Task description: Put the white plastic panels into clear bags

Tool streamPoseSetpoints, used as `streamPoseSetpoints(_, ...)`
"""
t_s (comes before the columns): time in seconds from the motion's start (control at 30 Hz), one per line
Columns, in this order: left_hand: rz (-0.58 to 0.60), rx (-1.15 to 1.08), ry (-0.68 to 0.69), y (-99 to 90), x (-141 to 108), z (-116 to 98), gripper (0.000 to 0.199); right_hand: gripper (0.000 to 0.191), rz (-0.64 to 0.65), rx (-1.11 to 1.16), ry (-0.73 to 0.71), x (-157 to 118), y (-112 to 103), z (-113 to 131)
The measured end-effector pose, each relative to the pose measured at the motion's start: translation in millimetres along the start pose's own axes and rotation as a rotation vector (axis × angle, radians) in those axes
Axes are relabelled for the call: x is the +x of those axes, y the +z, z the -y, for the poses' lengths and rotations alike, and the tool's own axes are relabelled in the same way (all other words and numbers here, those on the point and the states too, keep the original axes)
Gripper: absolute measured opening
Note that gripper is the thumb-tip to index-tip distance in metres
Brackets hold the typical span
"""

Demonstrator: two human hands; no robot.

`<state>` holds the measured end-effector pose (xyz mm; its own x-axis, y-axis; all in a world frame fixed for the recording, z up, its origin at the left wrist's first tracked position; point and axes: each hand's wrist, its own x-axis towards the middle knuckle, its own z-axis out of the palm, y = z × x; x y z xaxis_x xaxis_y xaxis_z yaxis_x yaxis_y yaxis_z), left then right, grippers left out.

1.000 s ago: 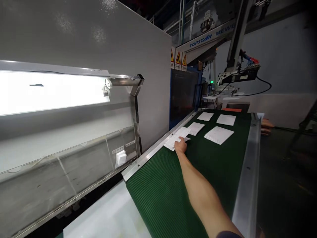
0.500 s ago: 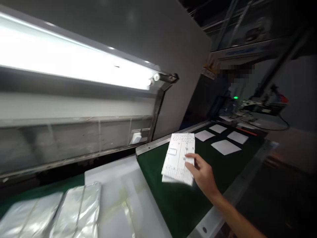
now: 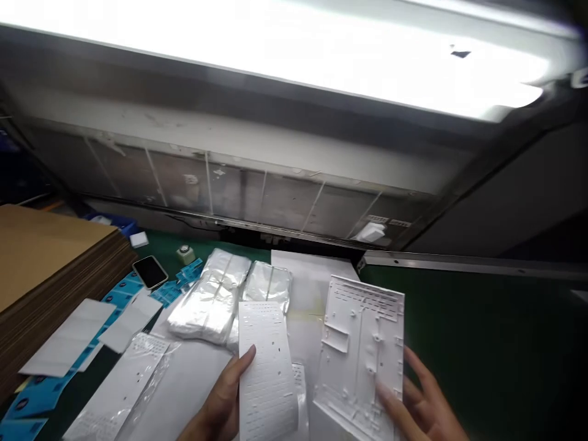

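Observation:
My left hand (image 3: 223, 395) grips a narrow white plastic panel (image 3: 265, 367) with rows of small slots, thumb on its face and fingers behind. To its right, my right hand (image 3: 425, 398) holds a wider white plastic panel (image 3: 342, 361) by its right edge; moulded ribs, posts and a rectangular frame show on this side. Both panels are raised and tilted, with a gap between them. Partly behind the narrow panel lies another slotted white piece (image 3: 301, 386) in clear film. A bagged slotted panel (image 3: 122, 386) rests at the lower left.
Stacks of clear plastic bags (image 3: 211, 300) lie behind my left hand. Farther left are a phone (image 3: 150, 272), blue printed labels (image 3: 41, 392), white paper sheets (image 3: 68, 337) and a cardboard pile (image 3: 50, 251). A green belt (image 3: 482, 343) runs at the right, below a bright lamp (image 3: 275, 49).
The view has swung left. My right hand has brought the ribbed white panel from over the green belt to the bench front. My left hand has come into view holding the slotted panel.

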<state>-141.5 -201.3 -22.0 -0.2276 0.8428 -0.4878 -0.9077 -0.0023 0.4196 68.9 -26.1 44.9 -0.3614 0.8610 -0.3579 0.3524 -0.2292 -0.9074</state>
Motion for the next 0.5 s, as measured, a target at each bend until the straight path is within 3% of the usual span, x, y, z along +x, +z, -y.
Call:
streamPoseSetpoints(0.07, 0.034, -0.039, -0.030, -11.8, -8, -8, 0.060, 0.080, 0.078, -0.092, -0.021, 6, 8, -1)
streamPoseSetpoints(0.17, 0.101, -0.077, -0.139, -20.1, -18, -16, 0.070, 0.052, 0.392, -0.151, -0.140, 1, 34, 0)
streamPoseSetpoints(0.23, 0.093, -0.079, -0.181, -23.3, -23, -19, 0.069, 0.034, 0.574, -0.267, -0.328, -6, 48, 11)
streamPoseSetpoints(0.3, 0.081, -0.071, -0.239, -28.0, -27, -21, 0.066, 0.029, 0.671, -0.431, -0.642, -10, 55, 28)
streamPoseSetpoints(0.4, 0.130, -0.061, -0.337, -40.3, -29, -20, 0.056, 0.044, 0.654, -0.568, -1.122, -5, 52, 47)
streamPoseSetpoints(0.47, 0.137, -0.080, -0.308, -50.8, -27, -14, 0.046, 0.048, 0.559, -0.527, -1.284, 1, 49, 44)
streamPoseSetpoints(0.5, 0.113, -0.113, -0.260, -56.0, -25, -10, 0.042, 0.045, 0.455, -0.491, -1.282, 4, 49, 37)
